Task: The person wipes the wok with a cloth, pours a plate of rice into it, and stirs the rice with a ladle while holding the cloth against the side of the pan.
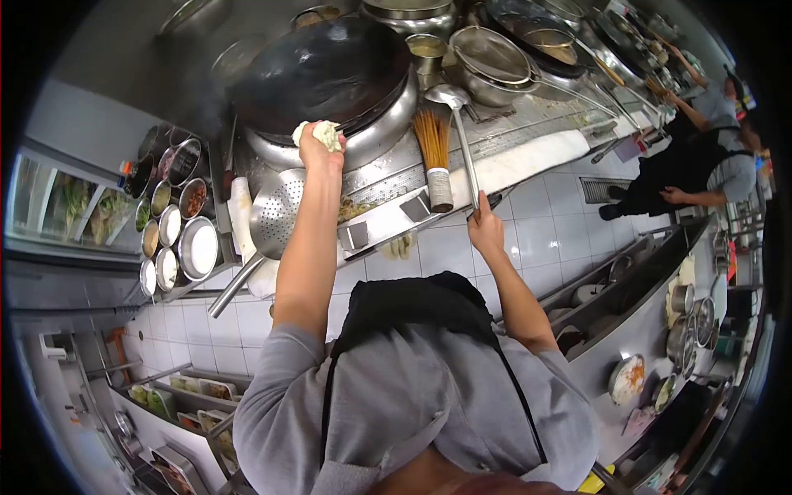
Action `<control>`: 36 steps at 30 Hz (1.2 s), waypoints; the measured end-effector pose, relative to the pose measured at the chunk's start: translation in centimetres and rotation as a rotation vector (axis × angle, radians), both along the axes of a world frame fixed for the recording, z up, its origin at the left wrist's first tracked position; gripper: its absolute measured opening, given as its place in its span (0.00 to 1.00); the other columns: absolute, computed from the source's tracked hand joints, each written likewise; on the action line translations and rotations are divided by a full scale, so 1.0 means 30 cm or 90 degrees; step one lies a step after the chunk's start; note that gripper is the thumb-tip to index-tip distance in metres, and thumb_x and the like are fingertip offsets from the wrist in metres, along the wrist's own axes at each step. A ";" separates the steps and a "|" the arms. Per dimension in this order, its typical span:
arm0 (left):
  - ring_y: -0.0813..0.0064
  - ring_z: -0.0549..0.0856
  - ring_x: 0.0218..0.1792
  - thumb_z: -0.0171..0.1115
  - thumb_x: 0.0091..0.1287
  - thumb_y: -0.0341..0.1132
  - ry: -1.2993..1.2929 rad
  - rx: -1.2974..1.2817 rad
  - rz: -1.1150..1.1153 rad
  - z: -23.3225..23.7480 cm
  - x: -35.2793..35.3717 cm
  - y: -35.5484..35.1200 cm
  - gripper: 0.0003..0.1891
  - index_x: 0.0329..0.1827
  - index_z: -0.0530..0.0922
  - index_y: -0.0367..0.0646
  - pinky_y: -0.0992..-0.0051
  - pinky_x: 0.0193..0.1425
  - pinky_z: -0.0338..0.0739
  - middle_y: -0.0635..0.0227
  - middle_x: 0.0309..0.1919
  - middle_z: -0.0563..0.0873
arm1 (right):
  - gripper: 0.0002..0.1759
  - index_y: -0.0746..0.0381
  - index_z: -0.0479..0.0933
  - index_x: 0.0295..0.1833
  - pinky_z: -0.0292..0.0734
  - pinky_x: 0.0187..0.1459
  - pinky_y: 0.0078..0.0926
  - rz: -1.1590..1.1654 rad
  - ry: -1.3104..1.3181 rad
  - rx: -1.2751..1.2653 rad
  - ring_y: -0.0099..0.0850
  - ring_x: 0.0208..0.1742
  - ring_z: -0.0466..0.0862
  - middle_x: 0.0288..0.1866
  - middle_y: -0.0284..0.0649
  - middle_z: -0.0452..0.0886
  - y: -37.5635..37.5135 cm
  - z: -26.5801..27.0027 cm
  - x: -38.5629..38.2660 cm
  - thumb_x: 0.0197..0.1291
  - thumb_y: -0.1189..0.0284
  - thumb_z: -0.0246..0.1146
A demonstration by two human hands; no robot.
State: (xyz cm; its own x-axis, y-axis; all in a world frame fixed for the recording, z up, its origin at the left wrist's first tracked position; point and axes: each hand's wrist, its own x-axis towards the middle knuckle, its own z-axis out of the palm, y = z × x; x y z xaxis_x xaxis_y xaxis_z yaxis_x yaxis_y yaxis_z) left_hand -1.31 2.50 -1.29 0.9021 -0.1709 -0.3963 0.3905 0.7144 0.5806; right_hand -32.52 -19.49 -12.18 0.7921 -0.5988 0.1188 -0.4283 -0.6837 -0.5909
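Note:
My left hand [323, 150] is closed around a bunched pale cloth [327, 136] at the near rim of a large dark wok [322, 74]. The wok is tilted on a round steel burner ring [371, 148]. In my right hand [485, 228] is the handle end of a long steel ladle [465, 153]. Its bowl points away from me and rests near a steel pot. A bamboo brush [433, 153] stands between the wok and the ladle. Below my left forearm's outer side lies a perforated steel skimmer [276, 210].
Several round seasoning containers [198, 247] stand at the left. Strainers [492, 56] and a small metal pot [426, 54] are behind the ladle. A folded white cloth [528, 161] lies along the stove's front edge. Another person [701, 165] stands at the right.

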 end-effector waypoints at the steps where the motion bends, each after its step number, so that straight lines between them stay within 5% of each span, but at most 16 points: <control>1: 0.68 0.81 0.27 0.55 0.63 0.38 -0.008 -0.021 -0.011 -0.033 0.019 -0.009 0.05 0.34 0.76 0.49 0.66 0.23 0.75 0.70 0.27 0.82 | 0.38 0.66 0.60 0.73 0.77 0.37 0.48 -0.006 0.003 -0.033 0.52 0.33 0.83 0.31 0.51 0.82 -0.009 -0.041 0.012 0.55 0.76 0.61; 3: 0.66 0.80 0.22 0.53 0.66 0.42 -0.044 -0.065 0.024 -0.171 0.141 -0.019 0.08 0.32 0.75 0.52 0.64 0.23 0.75 0.69 0.24 0.81 | 0.41 0.64 0.59 0.73 0.78 0.39 0.48 0.043 -0.003 -0.055 0.51 0.36 0.84 0.37 0.51 0.84 -0.031 -0.099 0.047 0.56 0.67 0.67; 4: 0.66 0.80 0.21 0.51 0.66 0.44 -0.120 -0.148 -0.026 -0.185 0.122 -0.010 0.11 0.28 0.75 0.53 0.64 0.23 0.76 0.69 0.21 0.79 | 0.44 0.63 0.60 0.73 0.79 0.44 0.45 0.038 0.124 0.007 0.49 0.44 0.84 0.46 0.51 0.84 0.017 0.069 0.052 0.55 0.58 0.69; 5: 0.67 0.80 0.21 0.48 0.65 0.45 -0.168 -0.147 -0.084 -0.308 0.245 0.017 0.14 0.23 0.75 0.53 0.65 0.24 0.77 0.70 0.19 0.79 | 0.42 0.62 0.62 0.72 0.77 0.52 0.44 0.040 0.054 -0.075 0.49 0.55 0.80 0.54 0.51 0.81 0.018 0.040 0.029 0.55 0.57 0.68; 6: 0.67 0.80 0.21 0.47 0.63 0.44 -0.007 -0.147 -0.009 -0.256 0.202 -0.007 0.14 0.20 0.74 0.53 0.65 0.24 0.77 0.70 0.20 0.79 | 0.39 0.60 0.65 0.71 0.74 0.58 0.42 0.043 -0.026 -0.082 0.48 0.60 0.77 0.58 0.52 0.79 0.008 0.028 0.004 0.56 0.58 0.68; 7: 0.67 0.80 0.22 0.47 0.62 0.43 -0.075 -0.257 -0.213 -0.298 0.270 0.035 0.14 0.22 0.76 0.51 0.66 0.24 0.78 0.69 0.20 0.79 | 0.36 0.59 0.66 0.70 0.72 0.60 0.41 0.020 -0.111 -0.122 0.47 0.62 0.75 0.57 0.52 0.79 0.015 0.052 -0.048 0.57 0.60 0.66; 12: 0.64 0.81 0.32 0.57 0.58 0.41 0.098 -0.043 -0.130 -0.234 0.407 0.120 0.13 0.39 0.80 0.44 0.62 0.32 0.75 0.65 0.30 0.80 | 0.25 0.62 0.76 0.61 0.78 0.47 0.38 -0.298 -0.318 0.227 0.42 0.43 0.83 0.47 0.51 0.82 -0.008 0.092 -0.355 0.61 0.63 0.63; 14: 0.65 0.79 0.30 0.57 0.59 0.40 0.098 -0.038 -0.170 -0.175 0.397 0.133 0.13 0.40 0.78 0.41 0.65 0.30 0.73 0.63 0.31 0.80 | 0.18 0.64 0.80 0.52 0.79 0.36 0.34 -0.477 -0.397 0.104 0.34 0.30 0.82 0.37 0.44 0.82 -0.056 -0.028 -0.512 0.64 0.62 0.62; 16: 0.66 0.77 0.28 0.56 0.60 0.40 0.060 -0.018 -0.172 -0.134 0.395 0.152 0.14 0.40 0.76 0.38 0.66 0.28 0.71 0.62 0.30 0.79 | 0.15 0.62 0.78 0.54 0.80 0.31 0.25 -0.655 -0.463 0.315 0.26 0.33 0.83 0.38 0.40 0.83 -0.082 0.038 -0.733 0.68 0.64 0.59; 20: 0.67 0.79 0.29 0.57 0.60 0.39 0.083 0.017 -0.162 0.030 0.234 0.088 0.11 0.39 0.78 0.43 0.69 0.27 0.72 0.65 0.30 0.80 | 0.13 0.61 0.68 0.48 0.78 0.20 0.27 -1.043 -0.962 0.255 0.28 0.24 0.78 0.32 0.39 0.76 -0.197 0.097 -1.144 0.72 0.62 0.52; 22: 0.66 0.79 0.29 0.57 0.61 0.40 0.041 0.064 -0.123 0.025 0.262 0.074 0.12 0.41 0.78 0.43 0.69 0.28 0.73 0.65 0.32 0.80 | 0.13 0.60 0.64 0.53 0.80 0.22 0.32 -1.154 -1.049 0.170 0.36 0.25 0.79 0.37 0.44 0.74 -0.223 0.130 -1.325 0.72 0.64 0.51; 24: 0.66 0.80 0.32 0.56 0.62 0.41 0.030 0.088 -0.119 0.027 0.256 0.066 0.13 0.43 0.79 0.44 0.69 0.30 0.75 0.66 0.35 0.81 | 0.14 0.66 0.67 0.48 0.81 0.23 0.32 -1.238 -1.085 0.132 0.35 0.26 0.81 0.39 0.47 0.76 -0.245 0.165 -1.455 0.68 0.66 0.55; 29: 0.67 0.82 0.37 0.55 0.61 0.42 0.017 0.125 -0.059 0.006 0.252 0.070 0.13 0.44 0.79 0.45 0.67 0.33 0.76 0.67 0.39 0.83 | 0.11 0.71 0.67 0.46 0.82 0.23 0.32 -1.214 -1.097 0.178 0.36 0.24 0.81 0.40 0.51 0.77 -0.242 0.161 -1.630 0.59 0.80 0.59; 36: 0.67 0.83 0.32 0.53 0.60 0.43 -0.144 0.014 -0.107 -0.314 0.388 0.082 0.14 0.36 0.80 0.41 0.65 0.31 0.79 0.65 0.33 0.85 | 0.11 0.68 0.71 0.41 0.84 0.25 0.31 -1.113 -1.044 0.095 0.36 0.23 0.81 0.35 0.47 0.79 -0.164 0.077 -1.634 0.51 0.86 0.60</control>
